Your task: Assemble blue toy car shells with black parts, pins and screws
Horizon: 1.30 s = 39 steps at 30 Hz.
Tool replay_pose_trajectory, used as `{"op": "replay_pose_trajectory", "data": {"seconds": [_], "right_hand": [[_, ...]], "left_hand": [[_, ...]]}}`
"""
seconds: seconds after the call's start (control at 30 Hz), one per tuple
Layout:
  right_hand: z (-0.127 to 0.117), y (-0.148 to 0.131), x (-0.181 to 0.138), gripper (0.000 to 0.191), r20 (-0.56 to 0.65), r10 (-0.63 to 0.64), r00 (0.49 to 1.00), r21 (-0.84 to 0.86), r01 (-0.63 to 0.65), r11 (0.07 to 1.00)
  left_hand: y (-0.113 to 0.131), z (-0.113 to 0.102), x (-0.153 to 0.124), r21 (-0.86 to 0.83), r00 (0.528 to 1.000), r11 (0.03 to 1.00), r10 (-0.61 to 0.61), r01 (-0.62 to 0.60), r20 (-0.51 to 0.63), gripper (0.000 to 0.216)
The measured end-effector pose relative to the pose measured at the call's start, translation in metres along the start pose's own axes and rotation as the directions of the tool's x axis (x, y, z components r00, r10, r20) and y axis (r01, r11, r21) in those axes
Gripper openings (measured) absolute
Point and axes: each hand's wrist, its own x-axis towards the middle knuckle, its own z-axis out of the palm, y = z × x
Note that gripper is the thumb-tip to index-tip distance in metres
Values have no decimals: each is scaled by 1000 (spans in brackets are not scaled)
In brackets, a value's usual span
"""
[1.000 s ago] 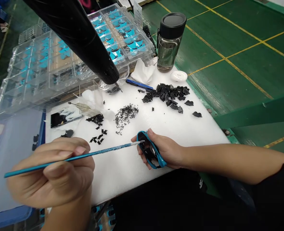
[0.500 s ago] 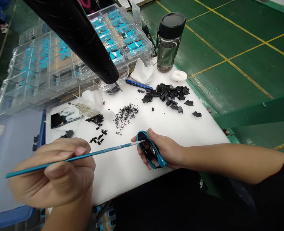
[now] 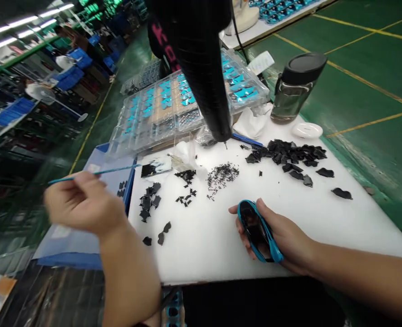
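Note:
My left hand (image 3: 87,204), slightly blurred, pinches a thin blue brush (image 3: 117,170) out at the left. Its tip reaches the edge of a small black plate smeared with white paste (image 3: 156,167). Near the front of the white work surface (image 3: 201,245), my right hand (image 3: 281,227) is wrapped round a blue-rimmed part with a glossy black face (image 3: 255,229), face up. To its left and beyond it lie a heap of tiny screws (image 3: 223,175) and small black pieces (image 3: 186,198). A pile of curved black pieces (image 3: 289,152) lies at the back right.
A black electric screwdriver (image 3: 209,81) hangs over the far part of the surface. Behind stand clear trays (image 3: 167,100) of blue parts. A bottle (image 3: 296,88), a white case (image 3: 307,130) and a blue pen (image 3: 247,140) are at the back right; a blue bin (image 3: 81,245) stands left.
My left hand has carried the brush away from the glossy part, left to the paste plate. My right hand still holds the part. The camera view has swung left.

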Motion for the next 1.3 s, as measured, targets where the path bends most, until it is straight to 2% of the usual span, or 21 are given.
{"op": "replay_pose_trajectory", "data": {"seconds": [0.07, 0.13, 0.2, 0.4, 0.5, 0.57, 0.63, 0.8, 0.87, 0.93, 1.1, 1.17, 1.3], "right_hand": [[0, 0, -1, 50, -6, 6, 1000, 5, -6, 1000], [0, 0, -1, 49, -11, 9, 1000, 4, -9, 1000], [1, 0, -2, 48, -21, 14, 1000, -3, -14, 1000], [1, 0, -2, 47, -32, 14, 999, -11, -14, 1000], [2, -1, -2, 47, -28, 17, 999, -13, -18, 1000], [2, -1, -2, 47, -32, 12, 999, -13, -13, 1000], [3, -1, -3, 47, -32, 7, 999, -10, -7, 1000], [4, -1, -2, 48, -22, 1, 1000, -7, -1, 1000], [4, -1, -1, 49, -14, 3, 1000, 5, -3, 1000], [3, -1, -1, 50, -1, 10, 1000, 23, -10, 1000], [3, -1, 0, 51, 6, 48, 999, 26, -48, 998], [3, -1, 0, 52, 21, 47, 999, 33, -48, 998], [-1, 0, 3, 54, 69, 29, 997, 54, -33, 998]], "left_hand": [[-14, 19, -3, 34, 999, 999, 15, -14, -39, 27], [-25, 36, -7, 43, 1000, 999, -7, 7, -1, 26], [-32, 43, -9, 60, 999, 998, -28, 26, 32, 25], [-34, 28, -5, 96, 999, 995, -33, 31, 20, 25], [-29, 25, -8, 53, 995, 999, -8, 2, 100, 24], [-25, 25, -10, 5, 987, 1000, 6, -7, 161, 22], [-19, 23, -12, -58, 987, 998, 8, 2, 158, 21], [-3, 12, -9, -296, 997, 954, -56, 40, -46, 19], [5, 9, -9, -394, 992, 917, -101, 63, -77, 19], [14, 7, -13, -472, 988, 876, -144, 104, -51, 21], [43, 6, -36, -658, 960, 701, -236, 277, 152, 23], [57, 7, -50, -676, 957, 677, -213, 289, 196, 21], [78, 6, -75, -738, 979, 649, -62, 188, 195, 18]]}}
